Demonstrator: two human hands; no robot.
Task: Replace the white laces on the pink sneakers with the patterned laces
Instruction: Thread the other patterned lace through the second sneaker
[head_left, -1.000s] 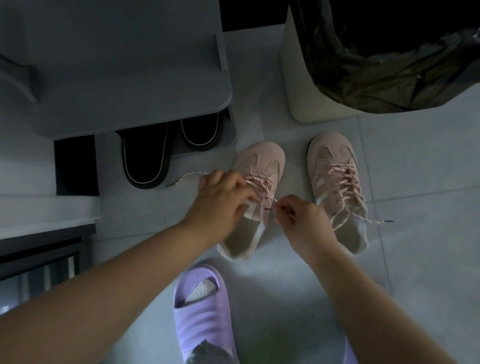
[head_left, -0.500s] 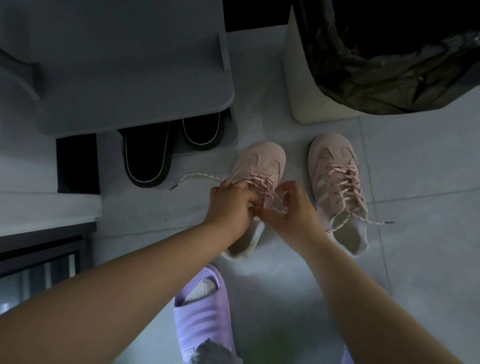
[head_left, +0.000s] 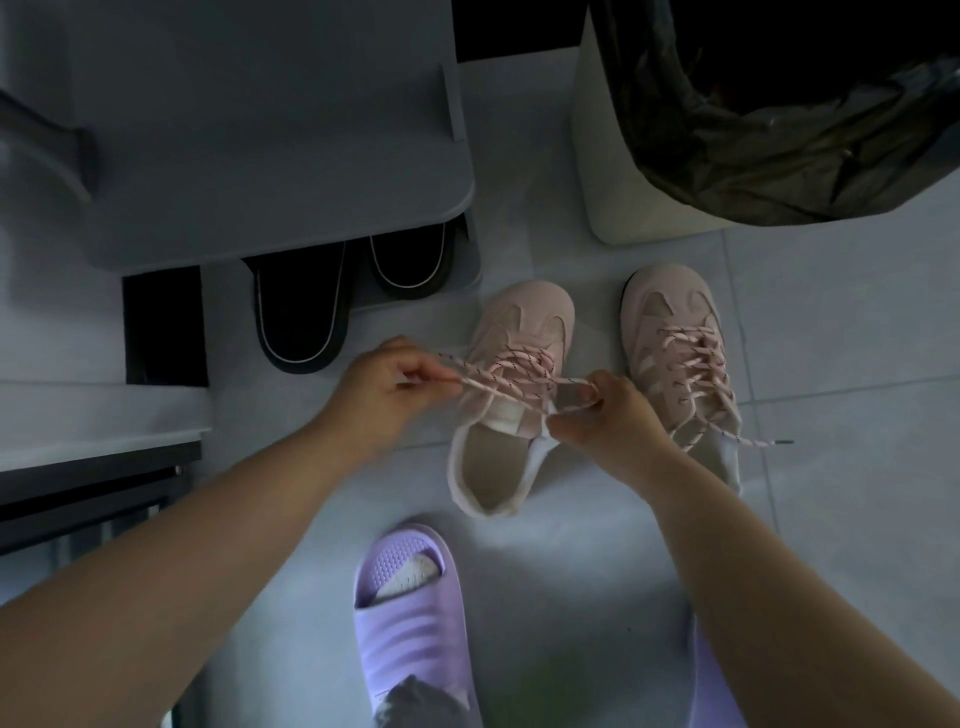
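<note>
- Gloom lies over the whole head view, so we make out the dark speckle on the laces only where they catch the light.
- We see the right hand (head_left: 610, 415) covering the right-hand eyelets and part of the tongue of the middle sneaker (head_left: 524, 317). We cannot tell whether its lower fingers nip a lace or the shoe's edge.
- Our right forearm hides the heel of the right-side sneaker (head_left: 670, 306) and nearly all of a second purple slipper (head_left: 709, 686).
- A pair of black slippers (head_left: 298, 317) is partly tucked under the grey bench (head_left: 260, 130). The bin (head_left: 597, 156) and its black bag (head_left: 779, 104) are cut off by the top and right edges.
- The middle sneaker stands on the tiled floor (head_left: 831, 312) straight ahead of us, between our hands. Its long axis runs near to far, the toe pointing away and leaning a little right, the open heel toward the purple slipper (head_left: 410, 623).
- The right-side sneaker sits just beside it without touching, toe also away from us and leaning slightly left. It is laced, with a loose end (head_left: 763, 442) trailing rightward on the floor.
- The patterned lace (head_left: 519, 366) criss-crosses the middle sneaker and stretches crosswise between our hands.
- Our left hand (head_left: 384, 387), just left of the shoe, pinches one strand of the lace between thumb and fingers.
- The right hand's upper fingers are curled tight round the other strand.
</note>
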